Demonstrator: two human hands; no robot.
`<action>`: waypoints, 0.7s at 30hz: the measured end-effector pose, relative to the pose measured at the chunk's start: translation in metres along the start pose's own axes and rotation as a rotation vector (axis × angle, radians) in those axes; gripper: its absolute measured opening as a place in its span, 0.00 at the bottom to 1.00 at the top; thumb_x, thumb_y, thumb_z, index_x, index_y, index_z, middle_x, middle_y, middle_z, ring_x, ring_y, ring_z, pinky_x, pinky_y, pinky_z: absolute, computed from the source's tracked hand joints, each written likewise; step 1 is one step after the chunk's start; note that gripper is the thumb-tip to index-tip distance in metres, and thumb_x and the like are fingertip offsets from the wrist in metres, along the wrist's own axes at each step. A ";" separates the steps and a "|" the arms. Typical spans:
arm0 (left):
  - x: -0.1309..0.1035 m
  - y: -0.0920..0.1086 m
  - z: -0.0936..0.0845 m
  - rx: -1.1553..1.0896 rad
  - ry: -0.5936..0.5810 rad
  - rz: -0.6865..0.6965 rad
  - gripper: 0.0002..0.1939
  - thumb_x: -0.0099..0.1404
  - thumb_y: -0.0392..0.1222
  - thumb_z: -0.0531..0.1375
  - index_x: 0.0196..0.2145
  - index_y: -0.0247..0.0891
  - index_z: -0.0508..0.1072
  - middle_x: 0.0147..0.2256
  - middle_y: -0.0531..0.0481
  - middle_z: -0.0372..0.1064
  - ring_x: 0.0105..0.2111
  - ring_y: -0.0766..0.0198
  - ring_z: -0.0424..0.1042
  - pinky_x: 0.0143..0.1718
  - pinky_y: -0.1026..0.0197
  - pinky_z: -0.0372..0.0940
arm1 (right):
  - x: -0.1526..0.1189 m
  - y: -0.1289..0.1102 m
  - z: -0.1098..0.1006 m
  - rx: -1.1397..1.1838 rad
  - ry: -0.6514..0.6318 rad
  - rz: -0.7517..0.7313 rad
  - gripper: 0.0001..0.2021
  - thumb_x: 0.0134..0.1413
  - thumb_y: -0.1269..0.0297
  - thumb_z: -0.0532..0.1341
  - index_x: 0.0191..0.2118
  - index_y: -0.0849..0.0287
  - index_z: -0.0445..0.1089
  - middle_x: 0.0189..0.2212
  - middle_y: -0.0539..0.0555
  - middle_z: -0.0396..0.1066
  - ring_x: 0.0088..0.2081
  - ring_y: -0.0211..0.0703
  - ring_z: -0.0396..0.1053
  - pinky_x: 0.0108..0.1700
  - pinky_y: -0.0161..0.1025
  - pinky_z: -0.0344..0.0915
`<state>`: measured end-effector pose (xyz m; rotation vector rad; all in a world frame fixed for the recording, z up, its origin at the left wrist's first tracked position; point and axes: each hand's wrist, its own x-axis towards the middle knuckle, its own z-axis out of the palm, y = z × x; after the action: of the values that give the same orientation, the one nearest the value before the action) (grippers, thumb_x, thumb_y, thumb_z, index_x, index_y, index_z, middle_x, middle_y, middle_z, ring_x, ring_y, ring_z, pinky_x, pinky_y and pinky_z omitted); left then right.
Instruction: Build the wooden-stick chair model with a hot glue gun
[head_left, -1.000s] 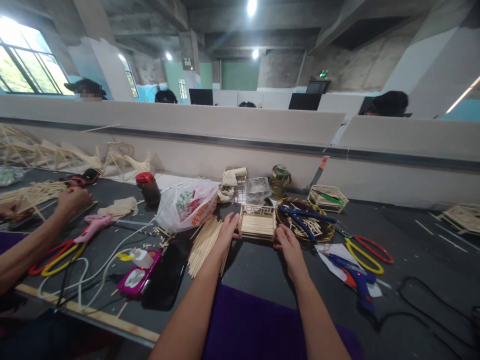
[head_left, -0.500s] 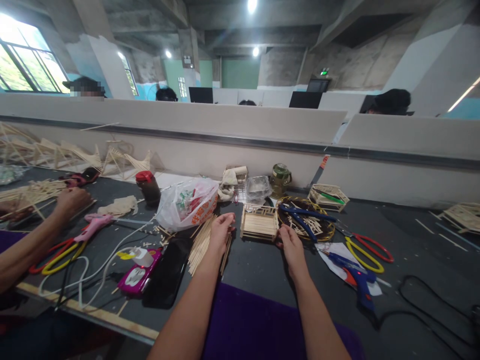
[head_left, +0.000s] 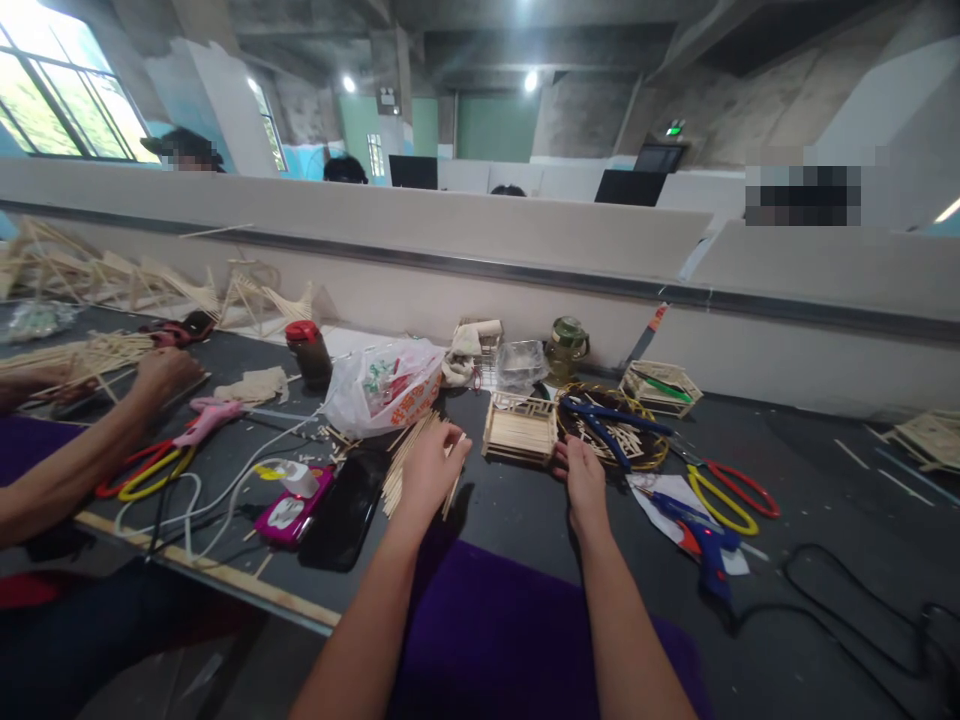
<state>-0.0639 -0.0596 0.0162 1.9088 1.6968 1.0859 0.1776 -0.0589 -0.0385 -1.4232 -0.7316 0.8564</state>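
Observation:
A small bamboo-stick model (head_left: 520, 432), like a tiny bench with railings, sits on the dark table between my hands. My left hand (head_left: 433, 468) is over the right side of a pile of thin sticks (head_left: 403, 462). Its thumb and fingertips come together in a pinch; a small pale tip shows there, too small to name. Just off the model's right front corner is my right hand (head_left: 583, 482), its fingers loosely bent and apart, with nothing seen in them. Whether its fingertips touch the model I cannot tell.
Right of the model are a wire-rimmed basket (head_left: 660, 455) of stick pieces, blue pliers (head_left: 600, 425), scissors (head_left: 724, 495) and a blue glue gun (head_left: 709, 545). Leftward lie a phone (head_left: 343, 512), a magenta power strip (head_left: 294, 508) and a plastic bag (head_left: 384, 385). A co-worker's arm (head_left: 90, 450) reaches in.
My left hand has turned more palm-down, its fingers pinching. My right hand stays by the model's corner, with its fingers slightly shifted. The whole view has shifted a little.

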 end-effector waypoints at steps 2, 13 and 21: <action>-0.023 -0.009 -0.026 0.263 0.019 -0.018 0.14 0.65 0.44 0.57 0.46 0.38 0.73 0.43 0.44 0.74 0.44 0.55 0.71 0.45 0.57 0.62 | 0.000 -0.001 0.000 0.022 0.003 0.004 0.33 0.46 0.37 0.58 0.49 0.61 0.69 0.45 0.62 0.74 0.46 0.51 0.73 0.35 0.38 0.67; -0.063 -0.038 -0.086 0.903 -0.041 -0.207 0.33 0.65 0.48 0.55 0.63 0.28 0.57 0.49 0.33 0.69 0.50 0.43 0.67 0.49 0.48 0.61 | -0.003 -0.002 0.000 0.020 0.004 0.007 0.31 0.46 0.39 0.58 0.48 0.61 0.70 0.44 0.60 0.75 0.45 0.49 0.73 0.32 0.35 0.66; -0.065 -0.038 -0.064 0.917 -0.057 -0.247 0.31 0.64 0.42 0.52 0.63 0.29 0.58 0.58 0.31 0.62 0.54 0.43 0.63 0.48 0.47 0.63 | -0.002 -0.001 0.000 0.025 0.000 0.016 0.31 0.46 0.40 0.58 0.48 0.61 0.70 0.44 0.61 0.75 0.44 0.49 0.74 0.31 0.35 0.66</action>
<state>-0.1353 -0.1271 0.0101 2.0488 2.5720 0.1197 0.1769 -0.0610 -0.0374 -1.4089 -0.7082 0.8752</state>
